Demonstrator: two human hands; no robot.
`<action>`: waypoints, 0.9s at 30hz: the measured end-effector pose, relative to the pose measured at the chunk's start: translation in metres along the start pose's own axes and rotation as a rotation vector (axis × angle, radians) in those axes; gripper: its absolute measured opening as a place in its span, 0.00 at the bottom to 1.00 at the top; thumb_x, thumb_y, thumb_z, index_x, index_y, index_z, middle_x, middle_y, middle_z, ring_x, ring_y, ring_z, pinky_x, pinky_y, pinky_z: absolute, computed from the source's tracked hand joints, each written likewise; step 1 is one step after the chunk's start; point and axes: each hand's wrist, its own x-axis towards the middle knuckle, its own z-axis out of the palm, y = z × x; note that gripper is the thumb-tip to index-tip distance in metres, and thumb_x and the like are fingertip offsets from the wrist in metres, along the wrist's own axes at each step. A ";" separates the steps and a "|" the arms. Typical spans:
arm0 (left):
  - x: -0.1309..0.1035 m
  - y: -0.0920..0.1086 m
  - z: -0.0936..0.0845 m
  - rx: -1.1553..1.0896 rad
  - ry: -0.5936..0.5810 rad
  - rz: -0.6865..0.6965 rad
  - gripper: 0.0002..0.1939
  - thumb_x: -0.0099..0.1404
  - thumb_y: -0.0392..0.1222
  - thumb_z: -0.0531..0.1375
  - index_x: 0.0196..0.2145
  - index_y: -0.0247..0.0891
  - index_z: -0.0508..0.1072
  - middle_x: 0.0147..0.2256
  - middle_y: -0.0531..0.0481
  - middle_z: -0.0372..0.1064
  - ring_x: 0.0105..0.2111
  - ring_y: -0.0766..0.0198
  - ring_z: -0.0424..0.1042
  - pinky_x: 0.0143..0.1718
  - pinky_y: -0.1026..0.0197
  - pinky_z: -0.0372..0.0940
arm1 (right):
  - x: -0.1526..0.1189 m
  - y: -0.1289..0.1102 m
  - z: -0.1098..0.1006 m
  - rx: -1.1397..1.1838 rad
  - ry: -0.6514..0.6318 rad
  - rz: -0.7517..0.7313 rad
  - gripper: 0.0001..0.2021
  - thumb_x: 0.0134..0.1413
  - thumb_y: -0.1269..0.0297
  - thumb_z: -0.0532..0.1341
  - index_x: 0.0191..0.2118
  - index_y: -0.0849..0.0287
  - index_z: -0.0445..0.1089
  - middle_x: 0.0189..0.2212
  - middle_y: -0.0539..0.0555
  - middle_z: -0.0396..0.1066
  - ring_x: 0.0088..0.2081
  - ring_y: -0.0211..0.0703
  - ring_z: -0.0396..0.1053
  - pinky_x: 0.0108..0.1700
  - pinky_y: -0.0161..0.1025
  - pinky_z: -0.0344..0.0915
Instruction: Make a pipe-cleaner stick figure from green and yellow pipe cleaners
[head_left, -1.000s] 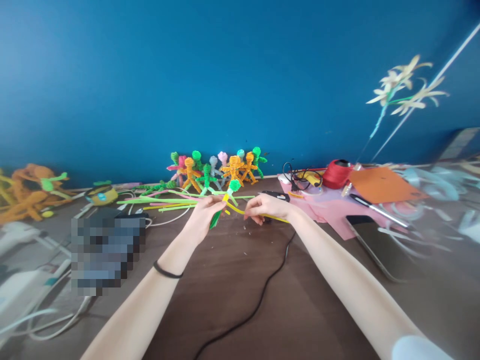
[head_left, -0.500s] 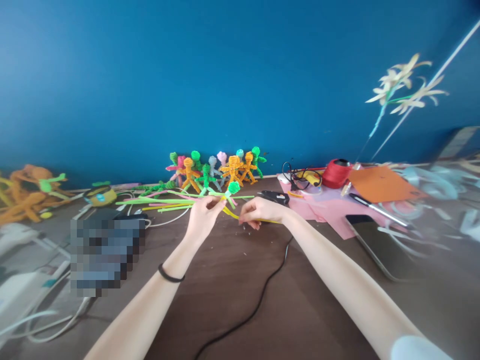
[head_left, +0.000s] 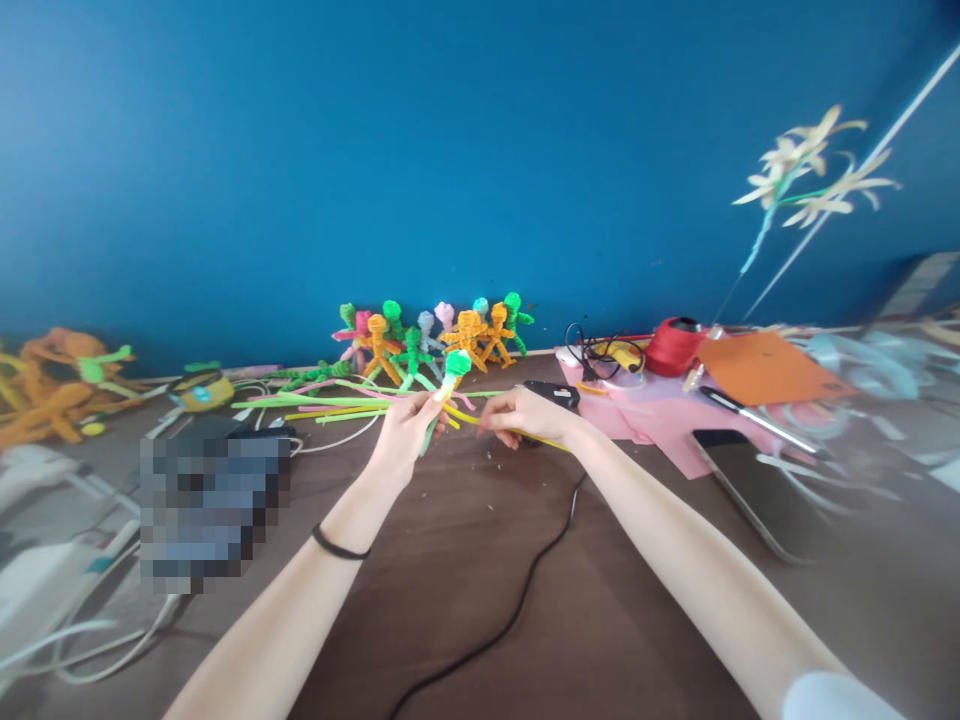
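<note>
A small pipe-cleaner figure with a green head (head_left: 457, 364) is pinched between the thumb and fingers of my left hand (head_left: 409, 428). Its head points up, and a green end hangs below my fingers. My right hand (head_left: 514, 415), fingers curled, grips a yellow pipe cleaner (head_left: 551, 441) that runs from the figure, through the fingers and out past the wrist. Behind my hands, several finished pipe-cleaner figures (head_left: 413, 352) in green, orange, pink and grey lean by the blue wall. Loose green, pink and yellow pipe cleaners (head_left: 330, 402) lie left of my left hand.
On the right are a red thread spool (head_left: 673, 346), pink sheets (head_left: 675, 425), an orange sheet (head_left: 772, 366), a pen (head_left: 757, 418) and a phone (head_left: 757, 490). A black cable (head_left: 517, 610) crosses the brown table (head_left: 420, 590). Orange pipe cleaners (head_left: 64, 375) are piled far left.
The figure in my left hand has turned, its green head now slightly higher and further left, with its lower end showing under my fingers. My right hand has barely moved.
</note>
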 end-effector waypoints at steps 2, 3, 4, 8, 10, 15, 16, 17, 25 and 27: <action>0.004 -0.004 -0.002 -0.106 -0.067 -0.059 0.14 0.47 0.47 0.65 0.23 0.32 0.72 0.16 0.55 0.60 0.16 0.74 0.57 0.18 0.69 0.54 | 0.000 0.000 0.002 -0.006 0.012 0.001 0.13 0.46 0.57 0.61 0.29 0.65 0.71 0.14 0.46 0.63 0.16 0.30 0.60 0.20 0.30 0.53; 0.006 -0.006 -0.003 -0.152 -0.104 -0.091 0.14 0.47 0.47 0.65 0.23 0.32 0.72 0.16 0.56 0.58 0.16 0.75 0.56 0.18 0.69 0.53 | 0.000 0.000 0.003 -0.009 0.013 0.002 0.13 0.47 0.57 0.61 0.29 0.65 0.70 0.14 0.46 0.63 0.16 0.30 0.60 0.20 0.30 0.53; 0.007 -0.007 -0.003 -0.189 -0.123 -0.112 0.13 0.47 0.46 0.65 0.23 0.32 0.71 0.16 0.56 0.58 0.16 0.75 0.55 0.18 0.69 0.53 | 0.000 0.000 0.004 -0.012 0.014 0.003 0.13 0.47 0.57 0.61 0.29 0.65 0.70 0.14 0.46 0.63 0.16 0.30 0.60 0.20 0.30 0.53; 0.008 -0.009 -0.002 -0.192 -0.024 -0.113 0.10 0.50 0.43 0.61 0.26 0.32 0.70 0.18 0.54 0.61 0.17 0.74 0.57 0.18 0.70 0.52 | 0.000 -0.001 0.005 -0.013 0.020 -0.013 0.13 0.46 0.57 0.61 0.29 0.64 0.70 0.14 0.46 0.63 0.16 0.29 0.59 0.20 0.30 0.53; 0.006 -0.007 0.000 -0.097 0.056 -0.082 0.09 0.52 0.44 0.58 0.26 0.35 0.68 0.18 0.55 0.61 0.18 0.73 0.58 0.19 0.69 0.53 | 0.000 -0.001 0.005 -0.015 0.025 -0.017 0.13 0.47 0.57 0.61 0.29 0.64 0.70 0.14 0.46 0.62 0.16 0.30 0.59 0.20 0.30 0.53; 0.002 -0.006 0.000 0.360 0.134 0.083 0.11 0.51 0.47 0.60 0.27 0.37 0.65 0.19 0.57 0.62 0.21 0.69 0.61 0.23 0.66 0.53 | 0.000 -0.005 0.006 -0.048 0.026 -0.024 0.13 0.47 0.58 0.60 0.29 0.65 0.71 0.13 0.46 0.62 0.15 0.30 0.58 0.20 0.30 0.53; 0.002 -0.006 -0.001 0.432 0.148 0.109 0.12 0.51 0.47 0.61 0.26 0.37 0.65 0.19 0.57 0.63 0.21 0.69 0.61 0.24 0.66 0.53 | 0.000 -0.006 0.007 -0.060 0.022 -0.022 0.12 0.46 0.58 0.60 0.29 0.65 0.71 0.13 0.46 0.62 0.15 0.30 0.58 0.20 0.30 0.53; 0.002 -0.006 -0.001 0.484 0.160 0.124 0.12 0.51 0.48 0.61 0.26 0.38 0.64 0.19 0.57 0.62 0.22 0.69 0.61 0.25 0.65 0.53 | 0.000 -0.006 0.008 -0.068 0.016 -0.019 0.12 0.46 0.59 0.60 0.28 0.65 0.71 0.13 0.46 0.62 0.15 0.30 0.59 0.20 0.30 0.54; 0.001 -0.005 0.000 0.188 0.063 0.039 0.12 0.53 0.48 0.60 0.28 0.36 0.65 0.18 0.58 0.59 0.18 0.71 0.59 0.20 0.67 0.54 | 0.000 -0.009 0.010 -0.060 0.051 -0.036 0.11 0.47 0.59 0.60 0.28 0.65 0.69 0.13 0.46 0.62 0.15 0.30 0.59 0.21 0.30 0.54; 0.002 -0.005 0.000 0.096 0.039 0.015 0.13 0.52 0.48 0.61 0.27 0.35 0.66 0.17 0.58 0.59 0.17 0.72 0.59 0.18 0.68 0.53 | 0.000 -0.007 0.009 -0.028 0.087 -0.041 0.12 0.48 0.59 0.60 0.28 0.65 0.68 0.13 0.46 0.62 0.15 0.30 0.58 0.21 0.30 0.55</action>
